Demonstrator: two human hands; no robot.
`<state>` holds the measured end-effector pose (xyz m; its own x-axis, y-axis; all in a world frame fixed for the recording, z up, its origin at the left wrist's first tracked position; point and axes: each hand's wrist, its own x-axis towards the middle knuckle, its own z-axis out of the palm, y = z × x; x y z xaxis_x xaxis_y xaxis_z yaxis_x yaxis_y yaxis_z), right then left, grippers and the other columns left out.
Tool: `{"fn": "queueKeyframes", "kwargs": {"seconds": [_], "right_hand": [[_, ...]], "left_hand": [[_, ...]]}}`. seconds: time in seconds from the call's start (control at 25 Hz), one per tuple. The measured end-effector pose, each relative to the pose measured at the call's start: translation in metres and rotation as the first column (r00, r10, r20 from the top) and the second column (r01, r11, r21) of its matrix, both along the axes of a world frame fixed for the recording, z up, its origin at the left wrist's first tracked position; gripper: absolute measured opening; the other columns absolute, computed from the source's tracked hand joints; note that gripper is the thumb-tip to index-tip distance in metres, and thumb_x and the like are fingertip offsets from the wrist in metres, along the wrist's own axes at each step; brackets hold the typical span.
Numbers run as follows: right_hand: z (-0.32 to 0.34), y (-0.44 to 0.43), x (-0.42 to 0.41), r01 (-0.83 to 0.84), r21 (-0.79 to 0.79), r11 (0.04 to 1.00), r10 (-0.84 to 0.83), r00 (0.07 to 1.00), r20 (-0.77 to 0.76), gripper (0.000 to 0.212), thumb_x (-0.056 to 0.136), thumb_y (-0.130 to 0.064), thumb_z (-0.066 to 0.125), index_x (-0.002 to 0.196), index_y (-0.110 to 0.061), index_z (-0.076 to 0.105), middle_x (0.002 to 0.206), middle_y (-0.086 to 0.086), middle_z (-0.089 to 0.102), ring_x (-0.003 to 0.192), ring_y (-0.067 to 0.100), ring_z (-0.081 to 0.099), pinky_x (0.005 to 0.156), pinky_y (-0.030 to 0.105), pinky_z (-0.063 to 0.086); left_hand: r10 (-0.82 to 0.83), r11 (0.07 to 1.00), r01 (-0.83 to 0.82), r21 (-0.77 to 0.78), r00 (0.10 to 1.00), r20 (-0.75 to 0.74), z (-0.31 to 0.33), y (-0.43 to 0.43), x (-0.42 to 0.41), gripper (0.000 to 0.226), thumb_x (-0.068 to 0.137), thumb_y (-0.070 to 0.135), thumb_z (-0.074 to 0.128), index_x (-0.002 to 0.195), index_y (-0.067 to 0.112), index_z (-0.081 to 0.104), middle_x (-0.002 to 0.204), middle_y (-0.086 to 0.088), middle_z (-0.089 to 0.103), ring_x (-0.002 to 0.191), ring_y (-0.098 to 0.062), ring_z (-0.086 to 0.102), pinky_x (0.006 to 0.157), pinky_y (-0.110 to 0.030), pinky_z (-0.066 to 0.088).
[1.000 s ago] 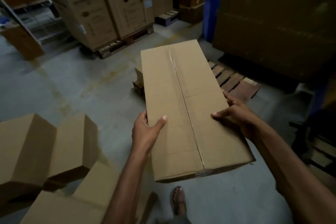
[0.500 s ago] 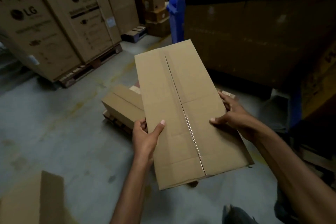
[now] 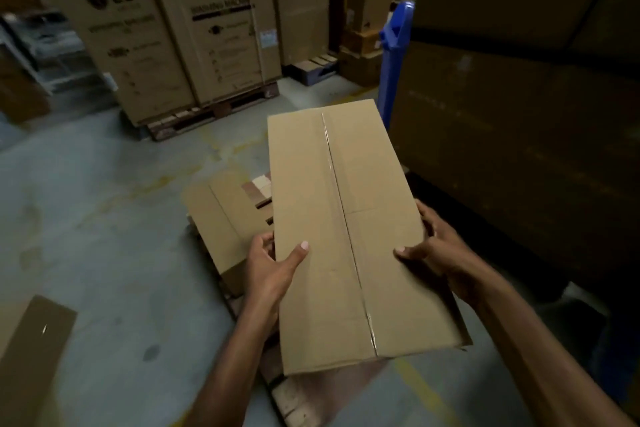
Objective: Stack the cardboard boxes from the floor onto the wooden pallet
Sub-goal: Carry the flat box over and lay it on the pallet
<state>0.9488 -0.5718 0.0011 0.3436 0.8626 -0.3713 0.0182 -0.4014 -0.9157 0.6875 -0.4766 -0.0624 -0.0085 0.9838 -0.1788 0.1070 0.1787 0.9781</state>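
I hold a long taped cardboard box (image 3: 349, 232) flat in front of me, above the wooden pallet (image 3: 294, 399). My left hand (image 3: 273, 267) grips its left edge, thumb on top. My right hand (image 3: 440, 250) grips the right edge the same way. A second cardboard box (image 3: 221, 222) lies on the pallet, to the left of and below the held one. Most of the pallet is hidden under the two boxes; its boards show at the bottom middle.
Another loose box (image 3: 31, 357) lies on the concrete floor at the lower left. Tall LG cartons (image 3: 194, 31) on a pallet stand at the back. A large dark carton stack (image 3: 519, 114) walls the right side. A blue upright object (image 3: 394, 55) stands beside it.
I have stepped closer to the pallet, carrying the box over it. The pile of floor boxes has slid out of view at the left. Both hands keep their grip.
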Motion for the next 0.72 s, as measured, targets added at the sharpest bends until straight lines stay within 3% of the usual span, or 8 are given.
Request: {"fn": "queueKeyframes", "kwargs": {"seconds": [0.12,0.28,0.4,0.48,0.6,0.72], "right_hand": [[0.011,0.050,0.050,-0.090,0.024,0.996,0.089,0.996,0.026,0.096,0.084,0.008,0.070,0.159,-0.036,0.031,0.135,-0.009,0.050,0.112,0.010,0.050,0.088,0.028,0.042],[0.003,0.119,0.092,-0.151,0.032,0.988,0.151,0.988,0.017,0.087,0.085,0.010,0.068,0.151,-0.039,0.039,0.112,-0.018,0.054,0.107,0.009,0.053,0.074,0.025,0.043],[-0.018,0.182,0.113,-0.228,0.015,0.973,0.228,0.974,0.014,0.090,0.084,0.007,0.071,0.152,-0.041,0.038,0.124,-0.012,0.055,0.119,0.017,0.052,0.091,0.035,0.048],[-0.036,0.223,0.124,-0.261,-0.002,0.965,0.261,0.965,0.023,0.096,0.081,0.002,0.075,0.155,-0.045,0.035,0.136,-0.008,0.053,0.125,0.019,0.051,0.103,0.044,0.047],[-0.056,0.289,0.130,-0.318,-0.028,0.948,0.318,0.948,-0.005,0.094,0.082,0.003,0.075,0.153,-0.045,0.037,0.127,-0.014,0.057,0.117,0.013,0.055,0.088,0.034,0.050],[-0.060,0.347,0.131,-0.361,-0.079,0.929,0.358,0.933,-0.041,0.090,0.084,0.007,0.073,0.149,-0.045,0.038,0.114,-0.020,0.056,0.103,0.007,0.057,0.076,0.026,0.049]], "left_hand": [[0.060,0.998,-0.060,0.001,0.998,-0.012,0.007,0.027,0.045,0.055,0.079,0.026,0.089,0.120,0.022,0.053,0.112,0.004,0.070,0.099,-0.010,0.069,0.080,-0.029,0.057],[0.096,0.995,-0.095,0.013,0.993,-0.062,0.004,0.076,0.081,0.052,0.081,0.026,0.087,0.119,0.027,0.052,0.113,0.006,0.069,0.102,-0.010,0.068,0.089,-0.034,0.058],[0.144,0.989,-0.146,-0.011,0.986,-0.086,-0.010,0.120,0.097,0.052,0.082,0.024,0.086,0.120,0.025,0.052,0.111,0.007,0.069,0.099,-0.006,0.068,0.086,-0.031,0.058],[0.172,0.983,-0.177,-0.042,0.980,-0.097,-0.021,0.149,0.108,0.052,0.084,0.023,0.085,0.122,0.023,0.050,0.107,0.010,0.067,0.094,0.000,0.065,0.077,-0.020,0.055],[0.219,0.969,-0.231,-0.092,0.969,-0.117,-0.038,0.192,0.115,0.053,0.085,0.020,0.083,0.124,0.023,0.048,0.106,0.012,0.063,0.089,0.010,0.057,0.075,-0.016,0.049],[0.264,0.946,-0.283,-0.158,0.956,-0.130,-0.045,0.234,0.113,0.055,0.085,0.016,0.083,0.129,0.019,0.050,0.117,0.004,0.066,0.093,0.005,0.062,0.081,-0.019,0.053]]}}
